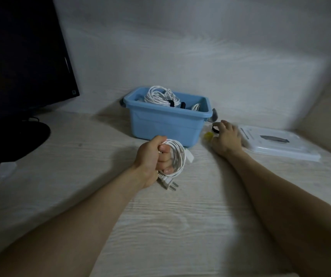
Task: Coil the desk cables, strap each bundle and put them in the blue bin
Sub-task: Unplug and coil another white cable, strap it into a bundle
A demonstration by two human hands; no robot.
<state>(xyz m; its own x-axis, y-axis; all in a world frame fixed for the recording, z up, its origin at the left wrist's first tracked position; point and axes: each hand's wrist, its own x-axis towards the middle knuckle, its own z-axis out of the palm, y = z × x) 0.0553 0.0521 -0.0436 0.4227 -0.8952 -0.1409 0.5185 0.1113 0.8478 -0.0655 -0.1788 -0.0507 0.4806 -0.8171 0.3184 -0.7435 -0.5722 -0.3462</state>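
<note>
My left hand (152,156) grips a coiled white power cable (177,158) just in front of the blue bin (166,122); its plug (169,183) hangs out below my fist. Inside the bin lie white cable bundles (160,95) bound with black straps. To the right of the bin, my right hand (227,137) reaches over the desk, fingers touching a black strap (215,129). Whether the fingers pinch the strap is blurred.
A small yellow object (208,135) lies by my right thumb. The white bin lid (276,142) rests flat at the right. A dark monitor (20,56) with its round base (10,138) stands at the left. A wall runs close behind the bin.
</note>
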